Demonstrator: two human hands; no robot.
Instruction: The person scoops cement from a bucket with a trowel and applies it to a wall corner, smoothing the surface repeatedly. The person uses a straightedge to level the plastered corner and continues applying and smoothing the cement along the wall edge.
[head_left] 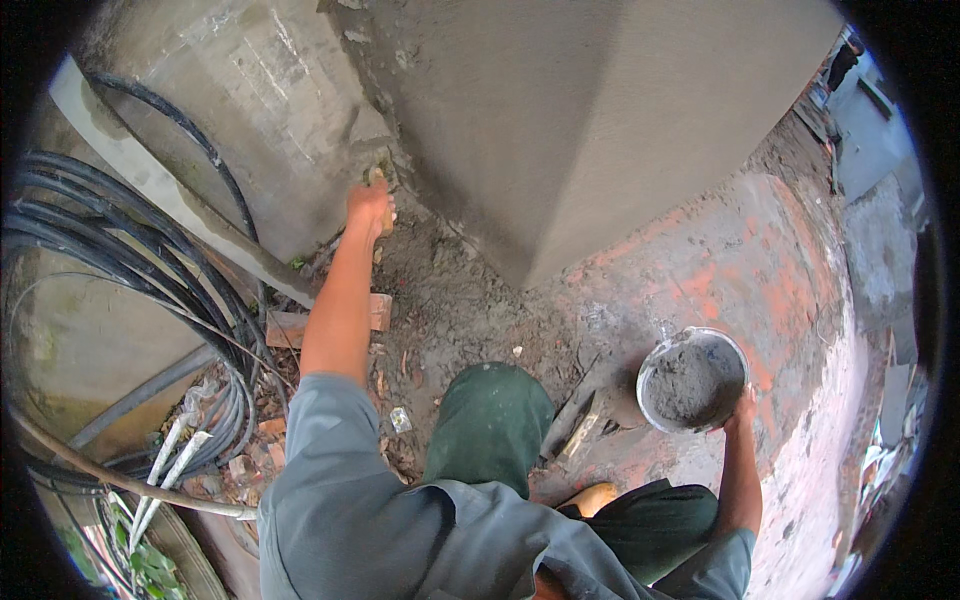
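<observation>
1. Left hand (pixel 370 208), upper left-centre of the frame: fingers closed round a pale yellowish tool (pixel 388 219), mostly hidden by the grip. Its long axis appears to run roughly up and down the frame; its type cannot be told.
2. The tool is at the foot of the left wall (pixel 270 110), just beside the grey block (pixel 600 120); contact cannot be confirmed.
3. Right hand (pixel 740 408), right of the frame: curled at the lower right rim of a round bowl (pixel 643 388); finger positions underneath are not visible.
4. The bowl lies to the lower right of the left hand, well apart; the right hand is nearer.
5. Bowl contents: wet-looking grey mortar (pixel 690 385), surface uneven.
6. Bricks (pixel 285 329) lie beside the left forearm.
</observation>
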